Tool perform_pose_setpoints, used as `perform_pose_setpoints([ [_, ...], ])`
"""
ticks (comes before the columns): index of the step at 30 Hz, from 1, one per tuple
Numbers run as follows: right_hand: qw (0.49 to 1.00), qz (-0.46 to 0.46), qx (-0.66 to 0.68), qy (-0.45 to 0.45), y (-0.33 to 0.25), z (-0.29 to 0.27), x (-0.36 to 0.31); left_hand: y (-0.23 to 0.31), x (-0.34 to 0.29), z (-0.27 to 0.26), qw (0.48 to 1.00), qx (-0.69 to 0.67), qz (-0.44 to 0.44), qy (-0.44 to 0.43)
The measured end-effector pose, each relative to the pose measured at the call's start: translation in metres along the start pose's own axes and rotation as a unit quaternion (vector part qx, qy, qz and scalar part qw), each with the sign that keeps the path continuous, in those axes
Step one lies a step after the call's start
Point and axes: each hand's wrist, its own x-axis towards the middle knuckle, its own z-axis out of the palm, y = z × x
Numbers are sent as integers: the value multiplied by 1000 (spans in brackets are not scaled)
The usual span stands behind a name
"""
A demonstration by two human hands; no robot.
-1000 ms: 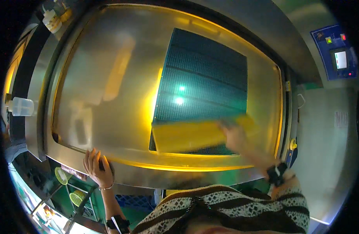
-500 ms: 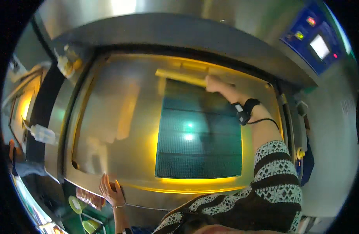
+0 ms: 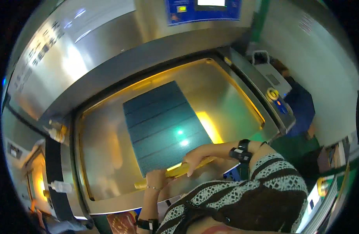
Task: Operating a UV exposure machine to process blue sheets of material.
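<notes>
A dark blue-green rectangular panel [image 3: 156, 121], crossed by several darker bands and a fine grid, lies on a shiny metal tray [image 3: 103, 152]. Along the panel's near edge runs a long yellow bar [image 3: 180, 171]. My right hand [image 3: 194, 156] is closed around its right part, above the panel's near right corner. Toward the bar's left end, my left hand [image 3: 156, 179] is closed on it as well, its fingers partly hidden. Both wrists carry black straps.
A steel machine hood with a blue control panel [image 3: 204, 11] rises behind the tray. On the right stand a yellow ring-shaped button [image 3: 272, 94] and a grey box with a handle [image 3: 271, 74]. A clear squeeze bottle [image 3: 60, 187] lies at the left edge.
The yellow bar has come from the panel's far edge to its near edge in my right hand. My left hand has left the tray's rim and taken hold of the bar. The view has turned.
</notes>
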Motion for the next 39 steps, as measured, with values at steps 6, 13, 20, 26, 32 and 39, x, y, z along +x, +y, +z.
perform_pose_setpoints([
  [6, 724, 61, 203, 656, 112, 22, -111, -28, -13, 43, 994, -13, -41, 97],
  [13, 356, 591, -156, 707, 236, 63, -274, -69, -8, 61, 986, -8, -97, 135],
  [20, 416, 656, -167, 608, 247, 72, -288, -70, -29, 63, 959, 1, -33, 283],
  [26, 426, 626, -154, 634, 249, 61, -284, -78, -27, 33, 955, 2, -15, 295],
  [32, 500, 609, -117, 605, 211, 16, -267, -64, -22, -6, 949, -41, 33, 311],
  [39, 912, -22, 114, 393, 87, -23, -139, -42, 2, -26, 987, -77, 101, 99],
])
